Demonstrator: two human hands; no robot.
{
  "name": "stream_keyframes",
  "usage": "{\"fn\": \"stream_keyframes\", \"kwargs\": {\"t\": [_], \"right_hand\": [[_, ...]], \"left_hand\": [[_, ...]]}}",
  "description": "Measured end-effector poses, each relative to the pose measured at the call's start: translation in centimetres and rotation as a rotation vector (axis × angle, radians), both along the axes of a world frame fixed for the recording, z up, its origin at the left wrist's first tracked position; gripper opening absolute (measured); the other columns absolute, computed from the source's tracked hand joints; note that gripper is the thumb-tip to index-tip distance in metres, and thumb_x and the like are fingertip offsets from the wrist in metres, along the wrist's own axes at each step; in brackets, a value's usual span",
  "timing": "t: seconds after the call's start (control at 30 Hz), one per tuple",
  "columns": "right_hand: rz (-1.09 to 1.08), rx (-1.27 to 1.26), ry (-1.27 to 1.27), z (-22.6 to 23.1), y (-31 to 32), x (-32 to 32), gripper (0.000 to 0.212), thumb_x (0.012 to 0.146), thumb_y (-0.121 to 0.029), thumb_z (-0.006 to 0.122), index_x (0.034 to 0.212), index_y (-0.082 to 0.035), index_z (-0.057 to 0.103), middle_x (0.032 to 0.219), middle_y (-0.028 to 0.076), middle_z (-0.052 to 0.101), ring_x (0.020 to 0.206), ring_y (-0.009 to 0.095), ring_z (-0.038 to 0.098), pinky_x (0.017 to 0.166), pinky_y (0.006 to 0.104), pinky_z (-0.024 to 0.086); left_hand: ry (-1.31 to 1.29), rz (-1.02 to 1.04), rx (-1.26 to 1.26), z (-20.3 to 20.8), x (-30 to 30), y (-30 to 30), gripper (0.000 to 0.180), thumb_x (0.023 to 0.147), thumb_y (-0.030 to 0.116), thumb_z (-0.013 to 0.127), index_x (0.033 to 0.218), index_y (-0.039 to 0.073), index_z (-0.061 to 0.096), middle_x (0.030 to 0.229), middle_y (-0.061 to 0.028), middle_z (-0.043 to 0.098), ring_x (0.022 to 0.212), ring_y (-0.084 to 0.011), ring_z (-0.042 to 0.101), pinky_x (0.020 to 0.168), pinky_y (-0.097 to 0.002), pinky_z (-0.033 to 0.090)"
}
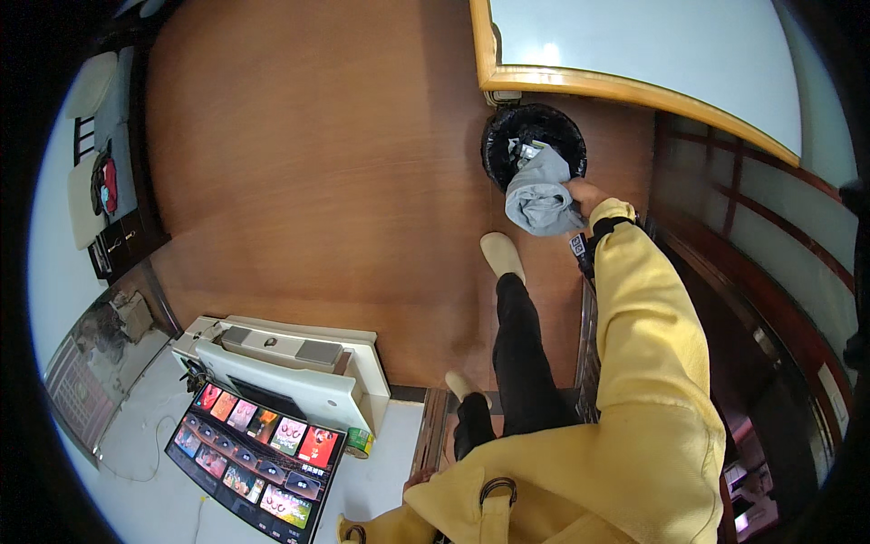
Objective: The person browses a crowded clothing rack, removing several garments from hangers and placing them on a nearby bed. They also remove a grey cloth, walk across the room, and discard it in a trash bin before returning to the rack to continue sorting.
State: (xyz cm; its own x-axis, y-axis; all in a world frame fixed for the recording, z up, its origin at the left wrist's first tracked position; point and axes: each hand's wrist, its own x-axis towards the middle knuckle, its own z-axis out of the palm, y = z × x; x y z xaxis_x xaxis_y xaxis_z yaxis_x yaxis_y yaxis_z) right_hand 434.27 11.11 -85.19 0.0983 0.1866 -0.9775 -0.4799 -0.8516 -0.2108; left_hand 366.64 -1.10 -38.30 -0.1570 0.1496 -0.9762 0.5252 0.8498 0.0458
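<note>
My right hand point(587, 194) is closed on a bundle of rolled grey cloth point(536, 195), holding it out in front of me. Whether the cloth is a garment cannot be made out. Its far end overlaps the near rim of a round bin point(494, 150) lined with a black bag, and some light-coloured rubbish point(526, 150) shows inside the bin. A black band point(609, 227) circles my right wrist, below a yellow sleeve. Low in the view, my left hand point(420, 480) shows only in part beside my jacket, near a brown wooden edge; its fingers are mostly hidden.
A wood-framed pale tabletop point(625, 41) juts out beyond the bin. Dark-framed glazed panels point(761, 208) run along my right. On the left, a lit screen point(258, 462) stands by a white cabinet point(281, 363) and a green tin point(360, 442). Brown floor point(317, 181) spreads ahead.
</note>
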Motion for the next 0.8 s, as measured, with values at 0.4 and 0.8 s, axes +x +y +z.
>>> {"fn": "stream_keyframes", "kwargs": {"t": [0.4,0.8], "right_hand": [[0.275,-0.237,-0.192,-7.6,2.7,2.5,0.044,0.09,-0.029,0.073,0.126,-0.004,0.071,0.126,0.015,0.069,0.112,0.028,0.066,0.092,0.0415,0.053],[0.507,-0.157,-0.125,-3.2,4.4,4.0,0.079,0.084,-0.04,0.075,0.15,-0.003,0.05,0.159,0.02,0.042,0.141,0.036,0.046,0.115,0.0478,0.038]], "left_hand": [[0.134,0.007,-0.15,-3.7,0.5,0.4,0.03,0.105,0.019,0.061,0.127,-0.002,0.063,0.111,-0.0088,0.071,0.099,-0.0159,0.066,0.09,-0.0313,0.053],[0.113,0.055,-0.123,-5.1,-1.4,-2.1,0.03,0.105,0.019,0.061,0.128,-0.001,0.063,0.112,-0.0094,0.07,0.1,-0.0169,0.066,0.09,-0.0321,0.053]]}}
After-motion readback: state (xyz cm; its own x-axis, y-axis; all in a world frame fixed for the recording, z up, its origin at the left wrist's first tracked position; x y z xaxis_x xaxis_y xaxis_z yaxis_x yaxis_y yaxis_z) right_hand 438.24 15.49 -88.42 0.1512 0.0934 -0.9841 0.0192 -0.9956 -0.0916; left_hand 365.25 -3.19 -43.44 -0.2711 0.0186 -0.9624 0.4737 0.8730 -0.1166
